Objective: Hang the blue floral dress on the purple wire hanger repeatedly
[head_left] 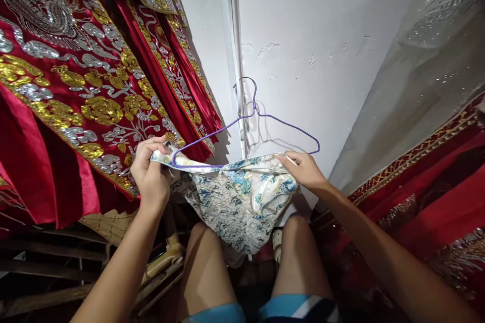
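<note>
A white garment with a blue and green floral pattern [235, 197] hangs between my two hands in front of my knees. My left hand [150, 169] is closed on its upper left edge. At the upper right edge my right hand [301, 167] pinches the same cloth between thumb and fingers. A purple hanger [212, 133] stands behind and above the garment's top edge, its lower bar partly against the cloth near my left hand. The hanger's hook lies beside an upright metal rail; whether it is hooked on something I cannot tell.
Red garments with gold and silver sequins [106, 81] hang at the left. The metal rail [234, 35] runs down a white wall [303, 50]. Clear plastic covering [417, 70] and more red cloth [450, 186] are at the right. Wooden slats [56, 262] lie low at the left.
</note>
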### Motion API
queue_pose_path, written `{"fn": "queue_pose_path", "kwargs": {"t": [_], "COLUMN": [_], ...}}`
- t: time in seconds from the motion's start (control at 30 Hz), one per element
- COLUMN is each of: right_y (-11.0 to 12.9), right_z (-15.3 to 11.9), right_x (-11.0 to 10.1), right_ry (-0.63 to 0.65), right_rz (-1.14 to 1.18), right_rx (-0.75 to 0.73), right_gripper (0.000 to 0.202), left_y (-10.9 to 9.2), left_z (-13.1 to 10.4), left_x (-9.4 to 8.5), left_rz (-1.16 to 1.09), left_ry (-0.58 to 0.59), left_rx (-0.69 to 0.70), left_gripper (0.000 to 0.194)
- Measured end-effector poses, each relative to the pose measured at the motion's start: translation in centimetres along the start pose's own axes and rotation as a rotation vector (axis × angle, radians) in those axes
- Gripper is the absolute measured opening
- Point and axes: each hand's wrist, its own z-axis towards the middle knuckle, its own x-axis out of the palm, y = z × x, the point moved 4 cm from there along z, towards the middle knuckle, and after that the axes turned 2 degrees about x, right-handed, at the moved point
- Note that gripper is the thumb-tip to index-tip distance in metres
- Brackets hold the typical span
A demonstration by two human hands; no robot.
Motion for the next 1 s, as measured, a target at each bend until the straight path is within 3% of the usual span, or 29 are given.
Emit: {"fn": "queue_pose_path", "kwargs": {"t": [0.1, 0.27, 0.4, 0.5, 0.63, 0.7, 0.8, 0.9, 1.0], "right_y": [-0.4, -0.2, 0.4, 1.0, 1.8, 2.2, 2.4, 2.6, 2.4], "right_z": [-0.2, -0.7, -1.1, -1.7, -2.8, -3.2, -4.0, -4.9, -5.4], "right_x": [0.6, 1.1, 0.8, 0.9, 2.4, 2.9, 2.2, -0.1, -3.3], "right_ry": [-0.034, -0.043, -0.006, -0.013, 0.025, 0.041, 0.020, -0.054, -0.172], "right_rz": [-0.016, -0.017, 0.075, 0.095, 0.126, 0.107, 0.023, -0.077, -0.147], "right_rx": [0.010, -0.006, 0.002, 0.015, 0.063, 0.088, 0.079, -0.022, -0.108], "right_gripper": [0.050, 0.047, 0.048, 0.048, 0.045, 0.039, 0.013, 0.049, 0.070], "left_y": [0.2, 0.2, -0.2, -1.8, -4.3, -4.6, -3.6, -2.6, -2.4], "left_z": [-1.8, -3.4, -1.4, 1.2, 3.6, 4.2, 4.6, 4.7, 4.8], "left_x": [-1.4, -2.0, -1.6, 0.0, 3.2, 4.5, 5.6, 5.7, 5.5], "left_rz": [-0.029, 0.004, 0.033, 0.000, 0.017, 0.039, 0.079, 0.126, 0.163], "left_ry": [-0.188, -0.176, -0.173, -0.060, 0.208, 0.300, 0.376, 0.352, 0.318], "left_rx": [0.031, 0.078, 0.108, 0.215, 0.365, 0.365, 0.288, 0.274, 0.322], "left_gripper": [0.015, 0.017, 0.018, 0.018, 0.020, 0.026, 0.032, 0.030, 0.027]}}
